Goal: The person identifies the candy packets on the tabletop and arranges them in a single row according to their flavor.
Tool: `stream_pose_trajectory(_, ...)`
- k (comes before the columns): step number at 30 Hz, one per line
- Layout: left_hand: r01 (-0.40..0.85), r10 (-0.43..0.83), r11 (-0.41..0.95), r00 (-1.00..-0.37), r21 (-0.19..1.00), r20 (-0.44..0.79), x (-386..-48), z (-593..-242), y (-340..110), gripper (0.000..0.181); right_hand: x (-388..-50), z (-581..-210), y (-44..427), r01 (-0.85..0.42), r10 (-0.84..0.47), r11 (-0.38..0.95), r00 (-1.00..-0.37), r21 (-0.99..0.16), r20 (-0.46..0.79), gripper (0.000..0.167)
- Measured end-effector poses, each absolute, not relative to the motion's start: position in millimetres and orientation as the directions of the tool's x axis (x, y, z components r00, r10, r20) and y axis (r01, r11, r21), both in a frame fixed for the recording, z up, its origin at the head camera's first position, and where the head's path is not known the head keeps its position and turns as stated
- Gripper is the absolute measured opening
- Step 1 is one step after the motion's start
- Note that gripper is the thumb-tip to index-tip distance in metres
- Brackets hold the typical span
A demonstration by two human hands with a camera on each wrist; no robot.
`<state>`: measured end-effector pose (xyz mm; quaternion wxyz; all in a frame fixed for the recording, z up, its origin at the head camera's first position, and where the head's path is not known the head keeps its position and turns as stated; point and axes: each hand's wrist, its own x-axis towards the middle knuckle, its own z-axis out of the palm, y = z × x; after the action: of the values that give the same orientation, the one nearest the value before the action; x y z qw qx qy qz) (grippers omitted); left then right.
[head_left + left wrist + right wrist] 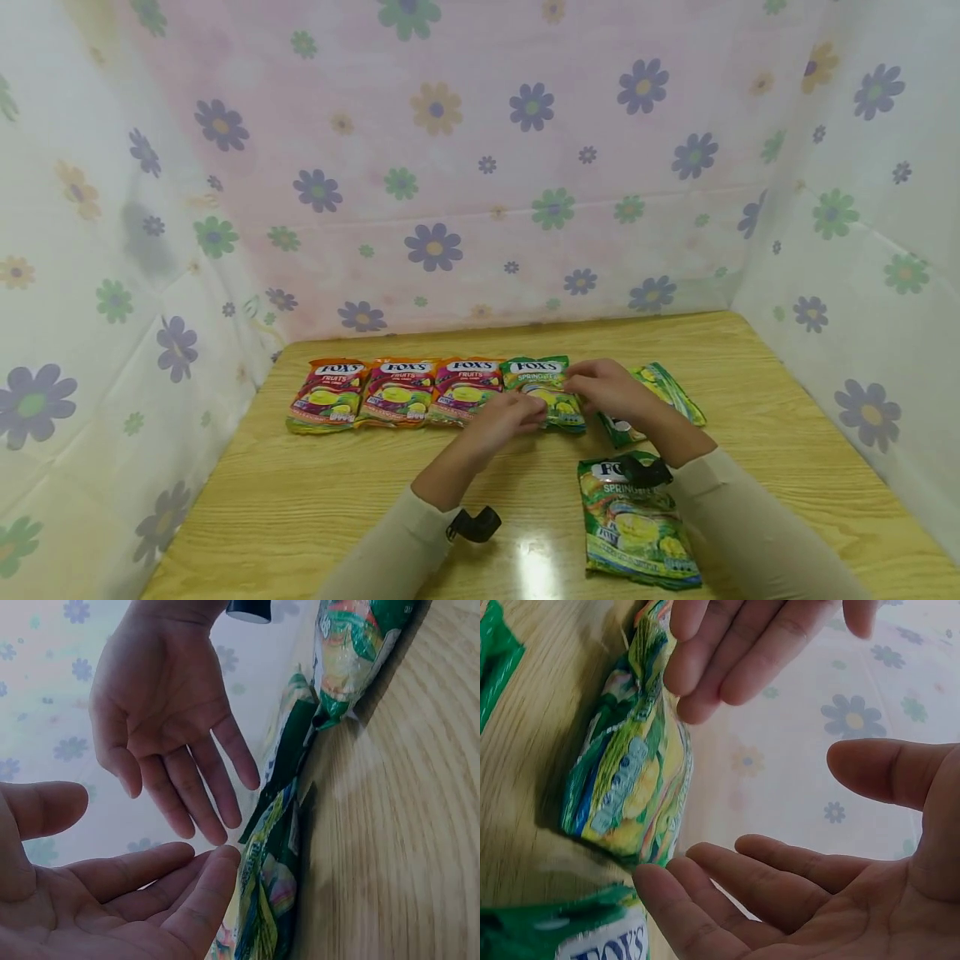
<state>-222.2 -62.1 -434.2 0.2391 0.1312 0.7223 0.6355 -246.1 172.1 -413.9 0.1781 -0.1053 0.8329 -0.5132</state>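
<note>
In the head view, a green Fox's packet (555,400) lies at the right end of a row, beside three red-and-orange Fox's packets (467,392) (397,393) (328,398). My left hand (504,421) is over its lower left, and my right hand (611,390) is at its right edge. Both wrist views show straight or slightly bent fingers and bare palms: left hand (127,900), right hand (817,907). Fingertips of both are close to the green packet (634,780); whether they touch it I cannot tell.
Another green packet (663,392) lies slanted behind my right hand, partly covered by it. A further green Fox's packet (637,533) lies nearer the front, under my right forearm. Flower-patterned cloth (480,208) stands behind and at both sides of the wooden table (315,508).
</note>
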Motion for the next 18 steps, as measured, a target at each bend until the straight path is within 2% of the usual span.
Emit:
stream_pose_trajectory(4, -0.124, 0.504, 0.151, -0.844, 0.981, -0.185, -217, -436, -58, 0.052, -247, -414, 179, 0.013, -0.354, 0.45, -0.916, -0.893, -0.191, 0.062)
stream_pose_trajectory(11, -0.109, 0.505, 0.236, -0.835, 0.966, -0.217, -199, -432, -45, 0.059, -250, -414, 194, -0.037, -0.333, 0.499, -0.93, -0.866, -0.153, 0.06)
stream_pose_trajectory(18, -0.131, 0.535, 0.164, -0.821, 0.978, -0.199, -186, -427, -25, 0.056, -254, -415, 211, -0.045, -0.333, 0.512, -0.931, -0.858, -0.15, 0.06)
